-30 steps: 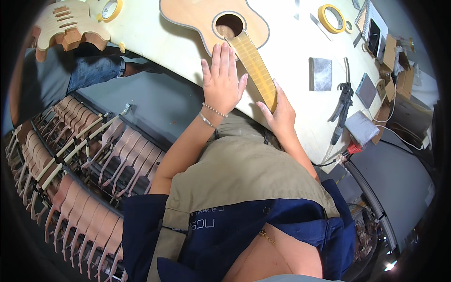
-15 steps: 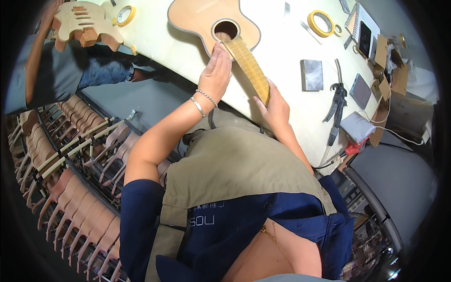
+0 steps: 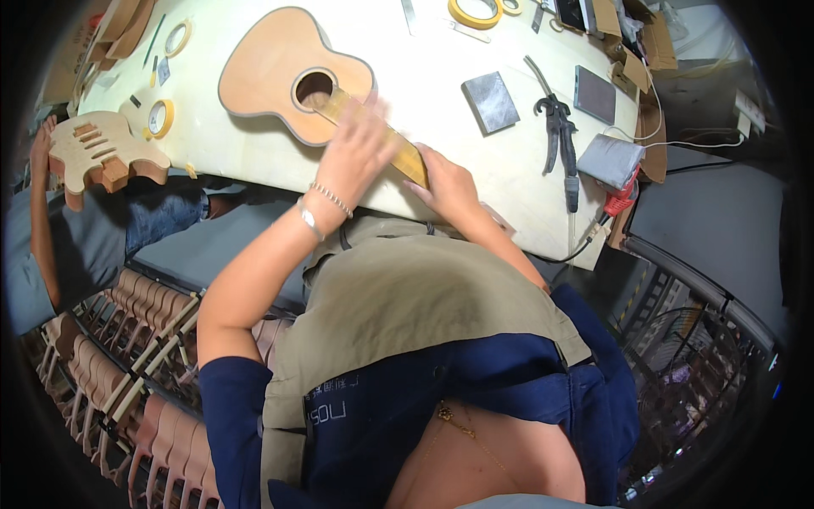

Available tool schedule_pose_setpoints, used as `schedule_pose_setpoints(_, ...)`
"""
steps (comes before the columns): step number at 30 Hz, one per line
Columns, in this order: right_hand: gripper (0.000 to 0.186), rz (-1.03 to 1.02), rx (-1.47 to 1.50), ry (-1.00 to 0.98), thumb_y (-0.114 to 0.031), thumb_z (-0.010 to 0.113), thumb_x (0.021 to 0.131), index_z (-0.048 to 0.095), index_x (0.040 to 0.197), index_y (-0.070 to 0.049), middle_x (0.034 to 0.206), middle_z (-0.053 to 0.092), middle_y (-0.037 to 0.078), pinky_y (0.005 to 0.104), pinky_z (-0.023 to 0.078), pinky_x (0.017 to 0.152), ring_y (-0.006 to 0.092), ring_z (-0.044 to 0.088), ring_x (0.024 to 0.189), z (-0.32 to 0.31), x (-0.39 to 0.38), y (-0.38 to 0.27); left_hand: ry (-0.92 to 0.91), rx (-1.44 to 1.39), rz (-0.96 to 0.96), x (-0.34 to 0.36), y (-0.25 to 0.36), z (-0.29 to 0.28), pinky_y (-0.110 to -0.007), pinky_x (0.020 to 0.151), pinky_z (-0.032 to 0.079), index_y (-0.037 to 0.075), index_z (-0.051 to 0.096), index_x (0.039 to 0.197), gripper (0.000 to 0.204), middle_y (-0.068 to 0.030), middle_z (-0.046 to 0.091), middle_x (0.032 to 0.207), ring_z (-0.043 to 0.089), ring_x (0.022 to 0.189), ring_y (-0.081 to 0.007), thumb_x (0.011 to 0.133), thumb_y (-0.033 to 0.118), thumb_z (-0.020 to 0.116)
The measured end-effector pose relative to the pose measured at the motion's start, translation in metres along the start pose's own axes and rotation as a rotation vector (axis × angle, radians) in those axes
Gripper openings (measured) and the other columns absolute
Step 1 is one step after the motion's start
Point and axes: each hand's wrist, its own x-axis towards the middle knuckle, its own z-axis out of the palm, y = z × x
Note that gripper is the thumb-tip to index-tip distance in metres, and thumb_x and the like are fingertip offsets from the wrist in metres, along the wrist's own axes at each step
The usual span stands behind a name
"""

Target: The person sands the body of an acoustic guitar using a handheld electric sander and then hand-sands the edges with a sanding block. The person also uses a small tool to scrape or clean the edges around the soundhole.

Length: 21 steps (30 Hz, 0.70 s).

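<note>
A small pale wooden guitar (image 3: pixel 267 64) without strings lies on the white table, its dark-edged body pointing to the far left. Yellow tape-like covering runs along the fingerboard (image 3: pixel 408 161) from the sound hole toward me. My right hand (image 3: pixel 449 185) grips the near end of the neck, thumb on one side and fingers on the other. Over the middle of the neck is my left hand (image 3: pixel 363 144), its fingers smeared by motion. Whether it touches the fingerboard or holds anything cannot be made out.
Right of the guitar lie a grey block (image 3: pixel 491 103), a black-handled air gun (image 3: pixel 557 136) and a dark flat pad (image 3: pixel 595 94). A yellow tape roll (image 3: pixel 476 10) sits farther back. At left, another person's hand (image 3: pixel 42 140) touches an unfinished guitar body (image 3: pixel 102 151). Racked wooden necks (image 3: pixel 174 441) stand lower left.
My left hand has moved from beside the sound hole along the neck toward my right hand. My right hand keeps its hold on the neck end. The whole view has shifted.
</note>
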Motion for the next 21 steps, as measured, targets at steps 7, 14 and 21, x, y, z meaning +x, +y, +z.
schedule_pose_setpoints(7,0.030,-0.247,-0.241,0.654,-0.024,0.085,0.074,0.071,0.098,-0.013,0.109,0.070,0.004,0.0423,0.044,0.091,0.0262,0.061,0.098,-0.085,-0.002,-0.032,0.060,-0.228,0.327,0.072,-0.069,-0.012,-0.042,0.066,0.057,0.055,0.024,0.154,0.087,-0.0144,0.059,0.082,0.065,0.069,-0.0310,0.092,0.002,0.052)
schedule_pose_setpoints(14,0.104,0.297,-0.371,0.237,-0.049,0.086,0.072,0.035,0.156,-0.016,0.160,0.013,0.037,0.0567,0.023,0.120,0.0546,0.013,0.149,-0.053,0.054,0.088,0.139,-0.262,-0.459,0.123,-0.148,-0.061,-0.044,0.064,0.058,0.048,0.018,0.158,0.098,-0.0206,0.062,0.097,0.067,0.069,-0.0349,0.080,0.028,0.074)
schedule_pose_setpoints(21,0.072,0.256,-0.344,0.270,-0.039,0.079,0.074,0.058,0.139,-0.016,0.129,0.061,0.016,0.0440,0.049,0.098,0.0360,0.059,0.116,-0.045,0.075,0.138,-0.151,-0.633,-1.050,0.073,-0.143,0.031,-0.043,0.078,0.058,0.011,0.013,0.162,0.112,-0.0258,0.073,0.101,0.072,0.089,-0.0387,0.073,0.044,0.071)
